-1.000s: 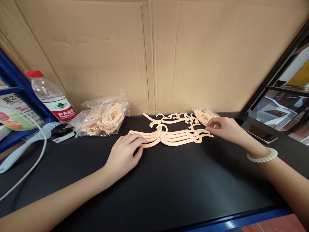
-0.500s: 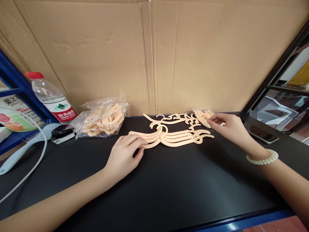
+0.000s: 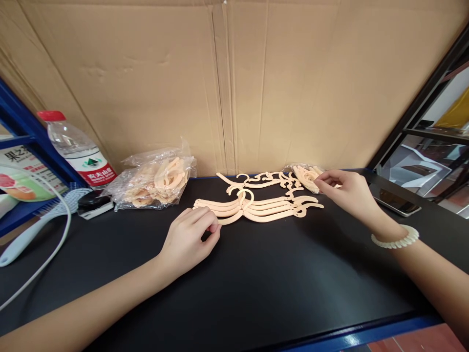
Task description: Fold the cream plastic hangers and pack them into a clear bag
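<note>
Several peach-coloured plastic folding hangers [image 3: 267, 211] lie in a stack, their hooks bunched in the middle. My left hand [image 3: 192, 232] rests at the stack's left end with its fingers curled, and the front hanger's left arm runs in behind the fingertips. Over on the right, my right hand [image 3: 344, 190] has thumb and fingers drawn together in a pinch by a clear bag of hanger parts [image 3: 308, 177]. Whether anything is between those fingertips is hidden. Behind the stack lie another hanger [image 3: 252, 185] and small loose hook pieces [image 3: 291, 183].
A larger clear bag of hangers [image 3: 157, 183] sits at the back left. Near it are a red-capped water bottle [image 3: 78, 154], a pale hairbrush [image 3: 40, 227] and a white cable [image 3: 60, 239]. A phone [image 3: 399, 203] lies right of my right hand. Cardboard [image 3: 293, 83] stands behind.
My left index finger has curled in from its stretched position along the front hanger. The right hand keeps its pinch by the bag; the view has shifted slightly.
</note>
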